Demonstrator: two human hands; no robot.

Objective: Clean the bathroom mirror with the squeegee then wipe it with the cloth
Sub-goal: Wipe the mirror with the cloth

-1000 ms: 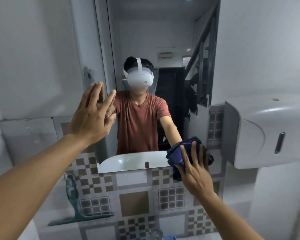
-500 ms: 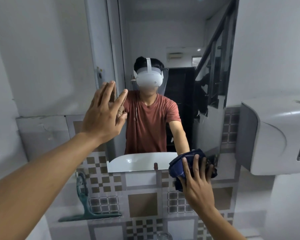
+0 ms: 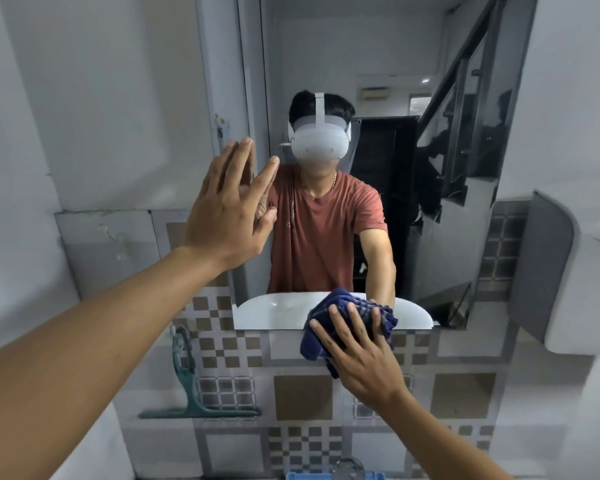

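Head view, largest things first: one pale wall (image 3: 94,98) fills the left and right of the frame, with a band of checked tiles (image 3: 298,396) across the lower middle. One mirror (image 3: 388,64) takes up the centre and top of the frame, its lower edge running just above the tiles; it reflects one person in a red shirt wearing a white headset, and one white basin along its bottom edge. One grey-and-white dispenser (image 3: 575,282) is fixed to the wall at the right edge, just beside the mirror. Two bare arms reach in from the bottom corners. One left hand (image 3: 227,216) is raised at centre left, flat and empty with fingers straight and held close together, at the mirror's left edge; whether the palm touches the glass I cannot tell. One right hand (image 3: 357,351) sits at lower centre, fingers spread and pressed flat over one dark blue cloth (image 3: 343,317), which is bunched against the mirror's lower edge, partly on glass and partly on tile. One green squeegee (image 3: 194,386) stands at lower left against the tiles, blade down and handle up, well apart from both hands. One blue item (image 3: 336,475) shows at the bottom edge, too cropped to identify.
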